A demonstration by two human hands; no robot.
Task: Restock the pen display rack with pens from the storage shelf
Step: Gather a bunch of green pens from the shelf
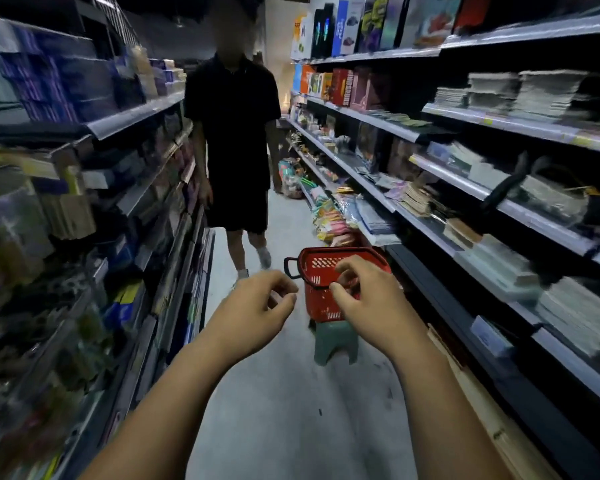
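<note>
Bare, both hands hold nothing: the left hand (257, 306) and right hand (364, 299) hover apart, fingers loosely curled. Beyond them a red basket (321, 268) sits on a green stool (335, 342). Blurred shelves (136, 116) flank the aisle; no pens can be made out.

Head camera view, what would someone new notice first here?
Two bare hands, the left hand and right hand, reach forward mid-aisle, both empty with fingers curled. Just beyond them a red basket sits on a green stool, and a person in dark clothes stands further down between the stocked shelves.
</note>
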